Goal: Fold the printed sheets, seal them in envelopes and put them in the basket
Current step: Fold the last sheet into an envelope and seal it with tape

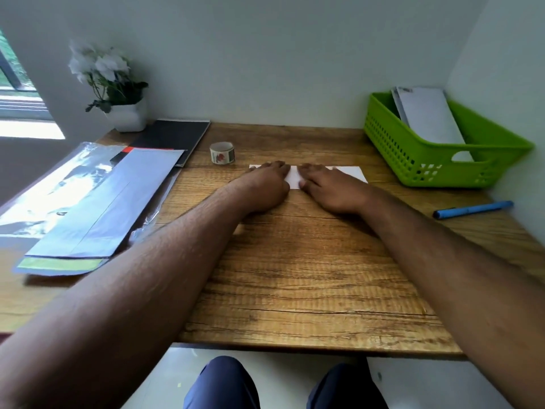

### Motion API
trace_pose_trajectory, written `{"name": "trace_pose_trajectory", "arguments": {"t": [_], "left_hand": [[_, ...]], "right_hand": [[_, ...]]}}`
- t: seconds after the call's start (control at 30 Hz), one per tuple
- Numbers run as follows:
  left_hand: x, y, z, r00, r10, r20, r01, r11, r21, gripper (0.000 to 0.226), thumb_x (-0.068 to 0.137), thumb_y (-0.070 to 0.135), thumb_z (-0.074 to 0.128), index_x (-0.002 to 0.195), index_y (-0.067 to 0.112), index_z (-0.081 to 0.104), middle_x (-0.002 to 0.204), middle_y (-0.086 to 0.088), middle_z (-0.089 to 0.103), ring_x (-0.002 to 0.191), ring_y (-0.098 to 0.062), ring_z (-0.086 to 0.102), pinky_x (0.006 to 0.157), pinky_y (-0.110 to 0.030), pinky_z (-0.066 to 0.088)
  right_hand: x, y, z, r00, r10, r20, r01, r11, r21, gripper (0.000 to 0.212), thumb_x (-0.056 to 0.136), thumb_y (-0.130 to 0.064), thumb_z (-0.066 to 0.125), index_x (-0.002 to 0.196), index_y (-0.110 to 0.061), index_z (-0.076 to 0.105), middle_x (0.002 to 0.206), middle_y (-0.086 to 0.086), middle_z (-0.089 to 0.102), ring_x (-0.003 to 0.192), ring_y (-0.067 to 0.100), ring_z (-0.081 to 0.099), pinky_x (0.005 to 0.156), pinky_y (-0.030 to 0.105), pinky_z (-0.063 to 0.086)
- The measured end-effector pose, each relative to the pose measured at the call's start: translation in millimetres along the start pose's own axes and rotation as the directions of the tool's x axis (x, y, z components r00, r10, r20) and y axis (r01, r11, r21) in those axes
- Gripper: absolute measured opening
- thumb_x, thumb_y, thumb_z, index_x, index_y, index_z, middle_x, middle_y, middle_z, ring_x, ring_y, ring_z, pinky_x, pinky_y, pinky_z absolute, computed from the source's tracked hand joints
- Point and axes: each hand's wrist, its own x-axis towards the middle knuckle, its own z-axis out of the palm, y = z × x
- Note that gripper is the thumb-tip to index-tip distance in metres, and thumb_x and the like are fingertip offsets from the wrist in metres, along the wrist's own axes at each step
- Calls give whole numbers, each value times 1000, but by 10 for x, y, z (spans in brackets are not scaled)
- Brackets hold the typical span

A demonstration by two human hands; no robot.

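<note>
While pressing flat on folded sheet (pixel 352 172) mid-desk, left hand (pixel 267 184) and right hand (pixel 330 185): fingers extended, gripping nothing. Likely creasing step. Next: envelope (pixel 97 202) from left, seal, green basket (pixel 436 160).

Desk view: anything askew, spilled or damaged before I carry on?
Nothing stands out. Both hands, left hand and right hand, press the folded sheet flat on the desk. Envelopes lean inside the green basket, merely tilted.
</note>
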Motion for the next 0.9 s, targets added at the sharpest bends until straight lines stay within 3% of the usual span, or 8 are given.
{"name": "trace_pose_trajectory", "arguments": {"t": [0.17, 0.27, 0.33, 0.4, 0.5, 0.63, 0.77, 0.9], "left_hand": [[-12, -34, -17, 1000, -4, -7, 4, 1000, 0, 56, 101, 25, 33, 154, 21, 16, 162, 0, 14, 148, -21, 15, 119, -43, 16], [-56, -49, -63, 998, -7, -58, 4, 998, -62, 54, 98, 19, 42, 150, 23, 30, 158, -1, 25, 144, -23, 27, 116, -40, 26], [-123, -72, -155, 977, -6, -213, -36, 980, -195, 53, 90, 12, 51, 142, 24, 46, 148, 0, 44, 136, -18, 41, 110, -34, 35], [-176, -223, -317, 897, -78, -434, -39, 966, -255, 50, 84, 11, 53, 132, 25, 57, 136, 2, 58, 125, -16, 53, 105, -32, 43], [-190, -690, -561, 755, -282, -593, 194, 959, -209, 41, 82, 25, 57, 123, 30, 63, 125, -3, 64, 116, -27, 57, 96, -39, 47], [-236, -1280, -637, 710, -604, -360, 641, 767, -23, 62, 71, 54, 67, 123, 21, 57, 133, -12, 52, 126, -42, 40, 101, -57, 36], [-303, -1492, -676, 686, -718, -119, 704, 696, -139, 122, 28, 74, 82, 131, 15, 52, 137, -13, 48, 125, -41, 44, 100, -58, 41], [-382, -1445, -705, 711, -697, -94, 666, 710, -229, 87, 57, 56, 85, 128, 17, 55, 125, -5, 59, 116, -32, 55, 98, -49, 45]], "right_hand": [[-144, 380, -203, 991, 118, 58, -114, 991, -70, 53, 102, -34, 28, 150, -15, 18, 159, 2, 14, 146, 16, 14, 117, 29, 9], [-90, 207, -133, 998, 57, -25, -60, 985, -159, 52, 102, -34, 26, 150, -16, 19, 159, 3, 16, 147, 18, 12, 118, 36, 7], [-51, 58, -83, 995, -35, -98, 20, 988, -156, 52, 102, -36, 26, 150, -18, 19, 159, 1, 15, 147, 17, 8, 118, 37, 5], [-43, -53, -55, 990, -105, -98, 98, 992, -75, 53, 101, -39, 27, 150, -21, 19, 159, -1, 14, 147, 14, 5, 119, 34, 5], [-77, -138, -26, 985, -165, 43, 165, 986, -3, 55, 99, -43, 25, 151, -25, 16, 159, -7, 11, 146, 8, 4, 119, 29, 4], [-88, -164, -8, 977, -194, 93, 194, 981, 14, 60, 95, -53, 25, 150, -30, 15, 159, -10, 8, 146, 5, 3, 119, 28, 2], [-132, -211, -43, 975, -203, 94, 202, 979, 27, 62, 92, -55, 28, 149, -33, 17, 159, -10, 7, 146, 7, 4, 113, 24, 3], [-161, -253, -71, 968, -242, 60, 238, 969, 70, 62, 91, -55, 30, 148, -35, 19, 159, -12, 6, 146, 5, 4, 111, 21, 3]]}}
